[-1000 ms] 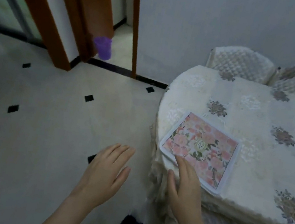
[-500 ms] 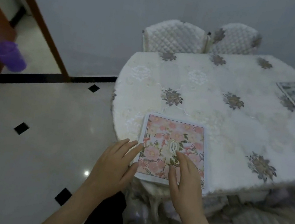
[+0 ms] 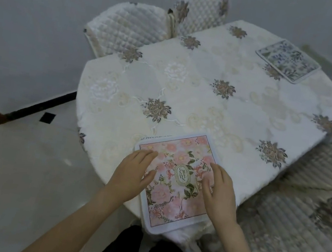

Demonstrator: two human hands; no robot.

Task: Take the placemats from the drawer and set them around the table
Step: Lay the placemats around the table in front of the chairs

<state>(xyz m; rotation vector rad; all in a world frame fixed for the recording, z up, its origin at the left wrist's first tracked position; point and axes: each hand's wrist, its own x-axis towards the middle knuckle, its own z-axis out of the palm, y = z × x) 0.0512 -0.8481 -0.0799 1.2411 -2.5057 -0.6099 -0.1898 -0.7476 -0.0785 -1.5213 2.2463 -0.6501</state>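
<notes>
Pink mat sits at the table's near edge, one corner overhanging. Our left hand and right hand rest flat on it, fingers relaxed, gripping nothing. We should slide it inward and square it. A blue mat lies at the far right corner.

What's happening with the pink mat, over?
Both hands flat: left hand, right hand. Pink mat at table edge. Nothing in the way.
</notes>
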